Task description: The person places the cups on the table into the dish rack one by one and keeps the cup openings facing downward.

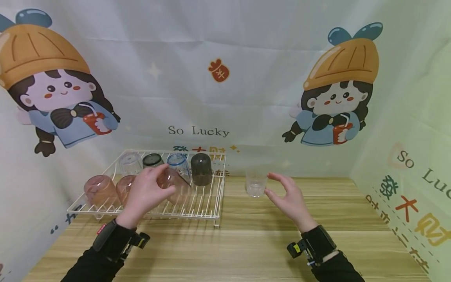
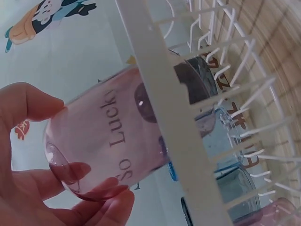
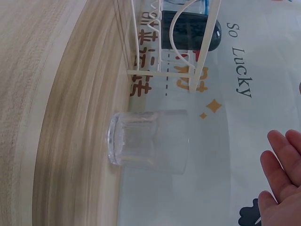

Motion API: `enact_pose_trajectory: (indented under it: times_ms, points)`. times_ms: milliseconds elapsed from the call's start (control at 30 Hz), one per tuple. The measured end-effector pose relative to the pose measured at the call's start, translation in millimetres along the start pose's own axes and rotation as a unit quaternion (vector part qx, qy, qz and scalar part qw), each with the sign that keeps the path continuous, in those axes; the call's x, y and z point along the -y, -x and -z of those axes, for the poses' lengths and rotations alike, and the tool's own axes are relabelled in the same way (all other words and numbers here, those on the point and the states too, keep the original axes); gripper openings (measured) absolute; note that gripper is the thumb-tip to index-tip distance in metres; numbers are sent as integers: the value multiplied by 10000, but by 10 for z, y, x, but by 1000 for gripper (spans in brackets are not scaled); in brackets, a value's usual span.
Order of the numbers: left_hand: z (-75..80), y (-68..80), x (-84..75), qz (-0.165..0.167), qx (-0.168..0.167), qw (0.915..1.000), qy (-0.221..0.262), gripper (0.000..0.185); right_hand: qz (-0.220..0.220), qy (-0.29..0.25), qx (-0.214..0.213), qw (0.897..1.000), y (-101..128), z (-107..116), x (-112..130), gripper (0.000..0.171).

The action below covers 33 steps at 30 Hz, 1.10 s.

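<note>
Pink cup (image 1: 172, 184) gripped by left hand (image 1: 146, 194), half-hidden; right hand (image 1: 289, 197) fingers open.

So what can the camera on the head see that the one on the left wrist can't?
Only the head view shows the whole white rack on the wooden table, the clear cup standing right of it, and the open right hand beside that cup, not touching.

Only the left wrist view shows fingertips curled round the pink cup's base, up close.

Both show the left hand gripping the pink cup at the rack, plus a dark cup and a blue-rimmed cup.
</note>
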<state>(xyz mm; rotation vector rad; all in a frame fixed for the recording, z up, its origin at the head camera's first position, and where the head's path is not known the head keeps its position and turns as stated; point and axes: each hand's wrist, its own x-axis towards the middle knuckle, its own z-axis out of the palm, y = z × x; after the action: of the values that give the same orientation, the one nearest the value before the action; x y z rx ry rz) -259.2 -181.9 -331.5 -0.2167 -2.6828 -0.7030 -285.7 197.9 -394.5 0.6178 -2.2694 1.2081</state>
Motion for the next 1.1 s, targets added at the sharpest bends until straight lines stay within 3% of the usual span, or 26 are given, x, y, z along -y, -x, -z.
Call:
enact_pose_trajectory:
  times_ms: [333,1100]
  points:
    - [0,-40,104,203,71,9993,-309,70,300,144,-20,9994,-2,-37,-51,48]
    - [-94,-66,136,256,109,9975,-649,70,179,400,56,9990,-21,-95,-140,49]
